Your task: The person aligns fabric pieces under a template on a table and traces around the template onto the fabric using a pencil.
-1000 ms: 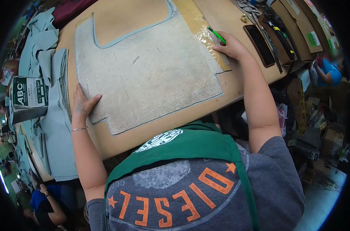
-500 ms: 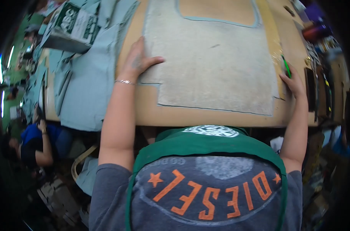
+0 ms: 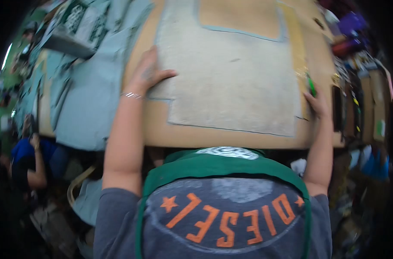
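A large off-white flat panel (image 3: 231,86) with a bluish edge and a rounded cut-out at its far side lies on the tan table (image 3: 222,139). My left hand (image 3: 150,72) rests on the panel's left edge, fingers stretched forward and thumb reaching over the surface. A green pen (image 3: 311,84) is held in my right hand (image 3: 319,103), which is beside the panel's right side, its fingers closed and partly hidden. Between panel and right hand runs a yellowish strip (image 3: 296,52) with shiny tape-like patches.
Light blue sheets (image 3: 90,95) are spread over the left of the table, with a green and white box (image 3: 77,34) on them. Dark bars (image 3: 337,108) and clutter line the right. Another person (image 3: 34,159) is at the far left, below table height.
The whole view has shifted slightly, so panel and table appear lower and further left. Both hands keep nearly the same places beside the panel, and the green pen stays in my right hand.
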Available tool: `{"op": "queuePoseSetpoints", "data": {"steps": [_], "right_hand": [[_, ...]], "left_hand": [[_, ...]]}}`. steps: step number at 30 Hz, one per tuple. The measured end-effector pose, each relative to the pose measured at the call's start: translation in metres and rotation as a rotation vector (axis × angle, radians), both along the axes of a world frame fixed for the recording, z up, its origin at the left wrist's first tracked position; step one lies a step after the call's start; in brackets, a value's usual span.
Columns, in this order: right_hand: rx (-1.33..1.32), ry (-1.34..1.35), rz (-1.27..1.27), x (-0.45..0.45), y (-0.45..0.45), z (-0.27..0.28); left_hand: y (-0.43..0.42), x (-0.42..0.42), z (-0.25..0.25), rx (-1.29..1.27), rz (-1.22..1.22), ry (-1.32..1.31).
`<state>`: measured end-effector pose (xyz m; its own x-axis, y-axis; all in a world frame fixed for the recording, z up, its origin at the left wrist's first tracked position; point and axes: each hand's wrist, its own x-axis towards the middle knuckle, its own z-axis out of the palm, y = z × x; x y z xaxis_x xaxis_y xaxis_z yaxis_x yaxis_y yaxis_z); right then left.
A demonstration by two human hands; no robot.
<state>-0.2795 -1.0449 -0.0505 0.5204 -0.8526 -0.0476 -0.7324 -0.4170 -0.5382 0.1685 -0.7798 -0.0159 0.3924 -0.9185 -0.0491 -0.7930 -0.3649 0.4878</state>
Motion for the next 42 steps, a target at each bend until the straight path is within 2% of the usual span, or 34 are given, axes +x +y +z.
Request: {"op": "queuePoseSetpoints", "data": {"steps": [1,2,4,6,9,14,17,30,38,41,42], "right_hand": [[0.025,0.044,-0.020,0.008,0.009,0.012],[0.010,-0.046,0.014,0.011,0.014,0.015],[-0.023,-0.024,0.055,0.011,0.014,0.018],[-0.002,0.065,0.011,0.008,0.011,0.016],[0.067,0.037,-0.049,0.010,0.012,0.016],[0.032,0.001,-0.060,0.007,0.012,0.007],[0.016,0.030,-0.052,0.010,0.011,0.010],[-0.016,-0.006,-0.035,0.011,0.016,0.010],[0.023,0.010,-0.060,0.010,0.013,0.008],[-0.075,-0.094,0.004,0.000,0.003,-0.010],[0.007,-0.205,0.032,-0.003,-0.002,-0.015]], "left_hand": [[-0.001,0.000,0.001,0.001,-0.011,0.056],[0.002,0.010,-0.016,-0.034,-0.012,-0.023],[0.004,0.021,-0.036,-0.067,-0.001,-0.104],[0.003,0.012,-0.026,-0.058,0.023,-0.080],[0.002,0.004,-0.014,-0.029,0.068,-0.028],[0.003,0.001,-0.011,-0.024,0.071,-0.005],[0.002,0.011,-0.025,-0.044,0.038,-0.131],[-0.006,-0.016,0.013,0.204,0.219,-0.072],[-0.011,-0.026,0.030,0.381,0.267,-0.206],[-0.006,-0.022,0.024,0.281,0.215,-0.250],[0.000,-0.019,0.018,0.240,0.196,-0.249]]}}
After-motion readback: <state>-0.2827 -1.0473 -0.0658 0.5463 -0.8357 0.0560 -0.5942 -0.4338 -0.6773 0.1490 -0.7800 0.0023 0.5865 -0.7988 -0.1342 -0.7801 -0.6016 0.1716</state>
